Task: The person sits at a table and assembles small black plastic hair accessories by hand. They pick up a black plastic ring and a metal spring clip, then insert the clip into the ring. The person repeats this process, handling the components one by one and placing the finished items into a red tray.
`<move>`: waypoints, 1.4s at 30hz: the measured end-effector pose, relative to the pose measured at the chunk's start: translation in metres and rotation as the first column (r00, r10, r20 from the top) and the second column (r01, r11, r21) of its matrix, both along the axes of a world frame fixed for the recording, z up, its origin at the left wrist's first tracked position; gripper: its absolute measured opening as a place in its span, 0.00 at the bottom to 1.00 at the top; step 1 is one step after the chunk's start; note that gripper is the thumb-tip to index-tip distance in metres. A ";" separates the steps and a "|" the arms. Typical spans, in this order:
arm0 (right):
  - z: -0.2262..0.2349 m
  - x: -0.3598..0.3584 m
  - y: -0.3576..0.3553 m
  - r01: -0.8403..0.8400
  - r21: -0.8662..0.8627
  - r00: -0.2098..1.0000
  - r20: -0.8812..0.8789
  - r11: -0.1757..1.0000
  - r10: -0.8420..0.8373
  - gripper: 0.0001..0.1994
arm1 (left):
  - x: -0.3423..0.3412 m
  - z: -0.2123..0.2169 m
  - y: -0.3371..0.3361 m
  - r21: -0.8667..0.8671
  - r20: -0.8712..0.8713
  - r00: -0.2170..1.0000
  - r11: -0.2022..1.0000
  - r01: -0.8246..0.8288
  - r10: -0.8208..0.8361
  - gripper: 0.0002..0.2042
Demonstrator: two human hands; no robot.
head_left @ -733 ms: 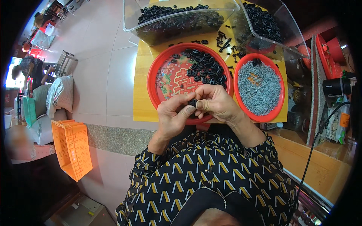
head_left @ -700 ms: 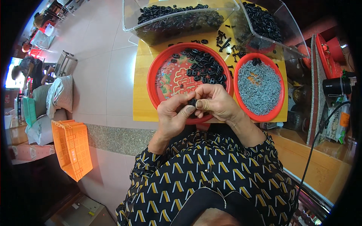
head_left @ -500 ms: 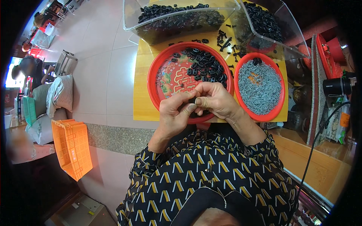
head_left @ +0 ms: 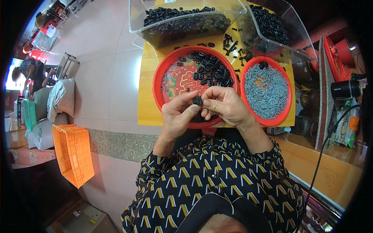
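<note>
A small black oval plastic part (head_left: 197,101) is pinched between the thumb and fingers of my left hand (head_left: 176,115). My right hand (head_left: 229,106) is closed right beside it, thumb against bent fingers; whatever sits in that pinch is too small or hidden to make out. Both hands are over the near side of a round red tray (head_left: 157,83). Similar black oval parts (head_left: 211,70) with holes lie heaped in the tray's far right, and a few small screws lie at its left. To the right, a red tray (head_left: 290,91) holds many small silver screws (head_left: 266,93).
Two clear plastic bins stand at the back of the yellow table (head_left: 145,110): one bin (head_left: 186,29) and another (head_left: 279,31), both with black parts. Loose black pieces (head_left: 232,46) lie between. An orange crate (head_left: 74,155) sits on the floor at left. Another person (head_left: 33,72) bends far left.
My fingers have parted slightly, so the black part now shows in my left pinch. The right fingertips have drawn a little away from the left. The person at far left has bent forward.
</note>
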State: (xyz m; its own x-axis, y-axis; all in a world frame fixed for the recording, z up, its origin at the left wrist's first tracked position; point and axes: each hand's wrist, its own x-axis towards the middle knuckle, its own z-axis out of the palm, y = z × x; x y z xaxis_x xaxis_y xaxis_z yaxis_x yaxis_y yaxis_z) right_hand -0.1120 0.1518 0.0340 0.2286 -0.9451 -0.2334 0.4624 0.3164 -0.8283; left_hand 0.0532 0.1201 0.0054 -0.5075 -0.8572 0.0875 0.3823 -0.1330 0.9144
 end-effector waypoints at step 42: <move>0.010 0.007 -0.002 0.064 0.008 0.902 -0.429 0.998 -0.054 0.06 | -0.006 -0.002 0.004 0.059 0.007 0.998 0.996 0.067 -0.067 0.19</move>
